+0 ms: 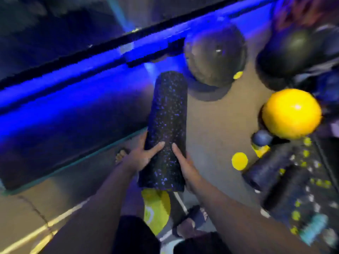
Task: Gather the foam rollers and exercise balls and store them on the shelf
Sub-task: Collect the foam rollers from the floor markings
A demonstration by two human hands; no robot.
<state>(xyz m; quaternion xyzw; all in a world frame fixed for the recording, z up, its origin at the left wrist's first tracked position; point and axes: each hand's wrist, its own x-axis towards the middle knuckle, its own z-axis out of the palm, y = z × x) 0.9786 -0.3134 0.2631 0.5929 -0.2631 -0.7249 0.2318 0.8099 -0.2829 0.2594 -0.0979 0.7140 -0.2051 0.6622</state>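
Note:
I hold a long black foam roller with blue speckles (167, 123) lengthwise in front of me, its far end pointing away. My left hand (142, 155) grips its left side near the close end, and my right hand (185, 165) grips its right side. A big dark exercise ball (215, 61) rests on the floor just beyond the roller. A second black ball (286, 54) lies at the far right, with a yellow ball (291, 113) nearer. More dark foam rollers (269, 171) lie on the floor at the right.
A low dark platform with blue lighting (73, 110) runs along the left. Small yellow discs (239, 160), a small blue ball (262, 138) and a teal ridged roller (313, 228) sit at the right. A yellow-green cloth (156, 208) hangs below the roller. Bare grey floor lies in the middle.

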